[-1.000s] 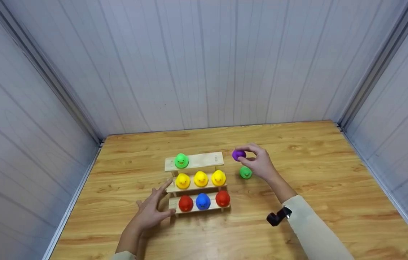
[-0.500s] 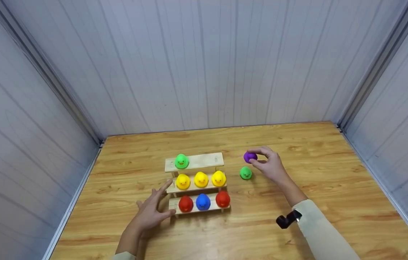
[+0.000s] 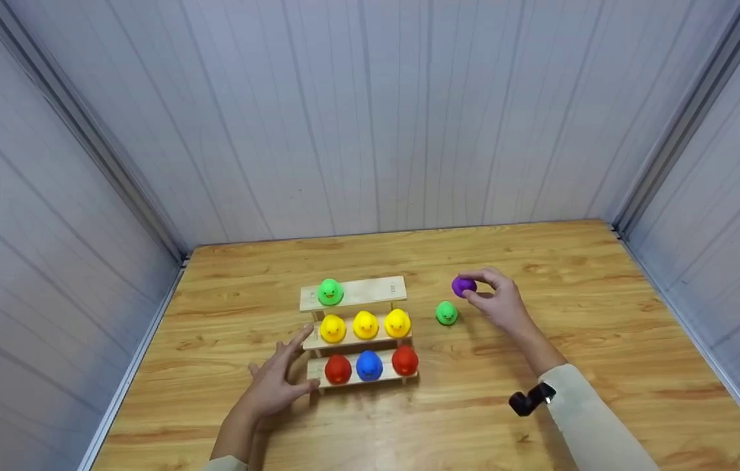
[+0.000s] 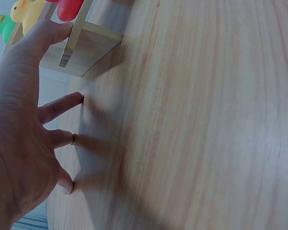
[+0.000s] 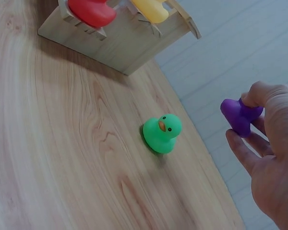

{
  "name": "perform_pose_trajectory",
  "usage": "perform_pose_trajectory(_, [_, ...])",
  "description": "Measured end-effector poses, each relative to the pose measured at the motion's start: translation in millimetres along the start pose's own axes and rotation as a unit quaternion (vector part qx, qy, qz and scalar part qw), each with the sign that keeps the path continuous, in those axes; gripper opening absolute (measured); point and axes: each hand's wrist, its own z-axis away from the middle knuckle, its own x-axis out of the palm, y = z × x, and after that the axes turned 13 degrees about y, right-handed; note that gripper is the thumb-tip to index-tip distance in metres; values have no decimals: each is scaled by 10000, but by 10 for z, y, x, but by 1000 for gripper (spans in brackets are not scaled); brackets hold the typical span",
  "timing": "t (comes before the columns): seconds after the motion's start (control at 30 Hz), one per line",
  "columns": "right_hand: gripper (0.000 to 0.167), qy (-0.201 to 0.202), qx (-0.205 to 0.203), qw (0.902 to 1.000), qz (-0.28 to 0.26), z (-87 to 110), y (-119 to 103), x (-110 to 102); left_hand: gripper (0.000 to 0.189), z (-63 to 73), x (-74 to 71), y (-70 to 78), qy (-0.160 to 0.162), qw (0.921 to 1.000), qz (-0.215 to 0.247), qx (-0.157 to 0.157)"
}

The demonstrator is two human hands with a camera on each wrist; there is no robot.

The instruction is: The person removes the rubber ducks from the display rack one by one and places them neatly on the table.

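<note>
Between thumb and fingers my right hand (image 3: 500, 304) pinches a purple rubber duck (image 5: 241, 115), held above the table to the right of a three-step wooden rack (image 3: 370, 292). A green rubber duck (image 5: 161, 134) stands on the table just left of that hand. My left hand (image 3: 273, 386) is spread at the rack's left side, its thumb touching the lowest step and other fingertips resting on the table in the left wrist view. On the rack, a green duck (image 3: 330, 292) sits on top, yellow ducks (image 3: 365, 325) in the middle, and two red ducks (image 3: 338, 370) flank a blue duck (image 3: 369, 366) below.
The wooden table (image 3: 605, 366) meets a pale panelled wall (image 3: 396, 118) at the back, with further walls at left and right. A black strap piece (image 3: 532, 399) sticks out from the right sleeve (image 3: 595, 418).
My right hand has moved to the right with the purple duck, away from the rack's top step and past the loose green duck. The left hand has stayed in place.
</note>
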Motion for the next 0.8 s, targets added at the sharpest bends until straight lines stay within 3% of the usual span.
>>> perform_pose_trajectory(0.37, [31,67,91,9999,-90,30,103,5,104,-15,10,6,-29,10000,23,-50])
perform_pose_trajectory(0.8, [32,-63,203,9995,224,80,256,-38,103,-13,25,1,5,10000,26,25])
